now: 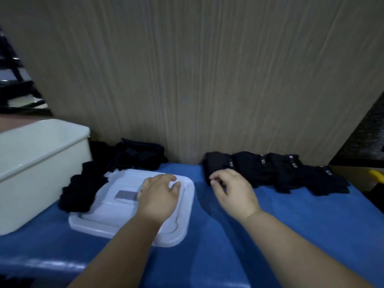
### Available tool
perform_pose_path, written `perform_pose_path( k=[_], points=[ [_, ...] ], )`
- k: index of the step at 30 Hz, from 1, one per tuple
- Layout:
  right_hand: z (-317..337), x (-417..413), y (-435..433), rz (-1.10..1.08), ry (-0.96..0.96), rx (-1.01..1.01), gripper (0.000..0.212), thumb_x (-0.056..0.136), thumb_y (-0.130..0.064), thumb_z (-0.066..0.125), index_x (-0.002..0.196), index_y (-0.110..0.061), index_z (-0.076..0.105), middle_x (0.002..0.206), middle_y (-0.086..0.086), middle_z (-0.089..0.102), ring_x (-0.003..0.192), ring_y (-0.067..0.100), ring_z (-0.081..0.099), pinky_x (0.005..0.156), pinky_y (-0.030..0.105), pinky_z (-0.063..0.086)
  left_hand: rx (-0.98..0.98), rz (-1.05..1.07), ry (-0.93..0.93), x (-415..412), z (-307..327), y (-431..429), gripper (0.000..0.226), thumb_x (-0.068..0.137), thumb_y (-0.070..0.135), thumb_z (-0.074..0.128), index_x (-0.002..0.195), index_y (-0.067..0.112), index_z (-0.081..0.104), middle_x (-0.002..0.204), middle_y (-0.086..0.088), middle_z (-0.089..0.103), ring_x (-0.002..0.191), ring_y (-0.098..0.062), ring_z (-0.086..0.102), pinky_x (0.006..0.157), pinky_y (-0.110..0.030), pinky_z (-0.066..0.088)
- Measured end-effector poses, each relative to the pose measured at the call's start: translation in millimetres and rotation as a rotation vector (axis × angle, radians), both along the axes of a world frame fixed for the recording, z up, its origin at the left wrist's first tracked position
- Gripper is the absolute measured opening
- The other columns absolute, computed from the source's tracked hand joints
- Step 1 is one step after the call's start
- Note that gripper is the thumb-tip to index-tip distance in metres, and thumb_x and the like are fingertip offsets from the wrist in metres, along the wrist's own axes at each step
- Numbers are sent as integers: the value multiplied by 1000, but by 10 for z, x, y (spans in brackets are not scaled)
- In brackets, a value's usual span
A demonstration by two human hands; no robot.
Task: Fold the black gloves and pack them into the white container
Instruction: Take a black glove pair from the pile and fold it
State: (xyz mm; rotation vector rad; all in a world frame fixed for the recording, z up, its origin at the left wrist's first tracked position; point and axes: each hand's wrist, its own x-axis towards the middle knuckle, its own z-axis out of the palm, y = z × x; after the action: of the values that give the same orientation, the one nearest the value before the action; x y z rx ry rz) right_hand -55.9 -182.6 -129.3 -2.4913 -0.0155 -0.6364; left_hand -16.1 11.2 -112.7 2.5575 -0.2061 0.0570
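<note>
Hands: left hand (160, 194) lies flat on the lid (124, 204), holding nothing; right hand (232, 190), fingers curled, meets the nearest of the black gloves (270, 169) on the tabletop (291, 215), grip unclear. The white container (41, 163) stands left. Step judged: glove pickup; next needs a firm pinch.

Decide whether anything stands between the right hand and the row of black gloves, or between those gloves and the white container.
Nothing lies between the right hand and the nearest black gloves. Toward the white container, the flat lid under the left hand and a loose glove heap lie in between.
</note>
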Motion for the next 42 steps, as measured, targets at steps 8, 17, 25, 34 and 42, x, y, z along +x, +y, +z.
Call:
perform_pose_path(
  k=[8,17,25,34,42],
  points=[
    [-215,401,988,134,186,150,18,94,-24,55,110,-24,64,90,-18,49,76,-4,50,73,9,38,-34,142,75,237,-75,825,37,97,41,43,130,30,55,134,0,54,129,-23,39,107,-40,34],
    [-201,1103,1299,-52,181,178,51,91,-36,59,137,-26,41,138,-4,39,120,17,48,96,33,42,-185,123,193,575,-128,1096,40,98,41,43,136,29,49,138,-5,45,128,-25,40,105,-43,40],
    [-112,1589,1374,75,230,99,65,89,-38,63,144,-41,30,146,-3,33,135,20,27,108,32,28,-185,113,200,689,-147,1052,40,99,41,41,137,30,48,137,-2,48,130,-22,37,109,-41,35],
    [-86,1483,1331,116,111,2,14,82,-19,68,92,-21,59,95,-8,50,105,18,44,84,22,31,-374,111,170,736,-198,1027,41,97,44,44,135,29,48,135,3,50,129,-22,41,106,-44,39],
    [50,721,1043,290,180,-63,40,60,-54,74,75,-33,43,83,-18,48,83,6,50,73,30,45,-326,48,128,609,-100,891,38,92,50,50,113,21,61,112,3,64,111,-19,55,94,-40,47]
  ],
)
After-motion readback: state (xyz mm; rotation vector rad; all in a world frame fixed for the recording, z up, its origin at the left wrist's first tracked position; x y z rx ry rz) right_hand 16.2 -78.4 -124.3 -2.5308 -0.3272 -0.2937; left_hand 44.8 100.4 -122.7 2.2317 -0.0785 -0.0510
